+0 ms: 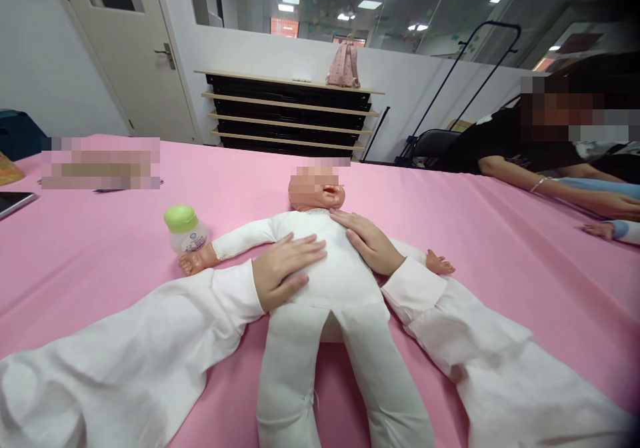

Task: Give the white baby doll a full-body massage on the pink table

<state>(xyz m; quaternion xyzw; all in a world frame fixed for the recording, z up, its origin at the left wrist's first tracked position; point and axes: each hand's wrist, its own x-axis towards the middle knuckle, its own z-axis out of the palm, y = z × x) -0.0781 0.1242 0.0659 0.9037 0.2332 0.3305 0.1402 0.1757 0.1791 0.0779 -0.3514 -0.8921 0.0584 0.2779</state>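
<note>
A baby doll (340, 278) with a white cloth body lies on its back on the pink table cover (225, 195), head away from me and legs toward me. My left hand (285, 268) rests flat on the left side of its belly, fingers stretched out. Higher up, near the doll's shoulder on the right, my right hand (370, 241) lies on its chest with the fingers extended. Neither hand grips anything. Beside the doll's hand on the left stands a small bottle (187, 229) with a green cap.
At the right edge another person (530, 141) leans over the table, arms near a second doll's hand (600, 230). A phone-like device (15, 203) lies at the far left. Behind the table are a shelf-like stack (290, 108) and a pink backpack (344, 67).
</note>
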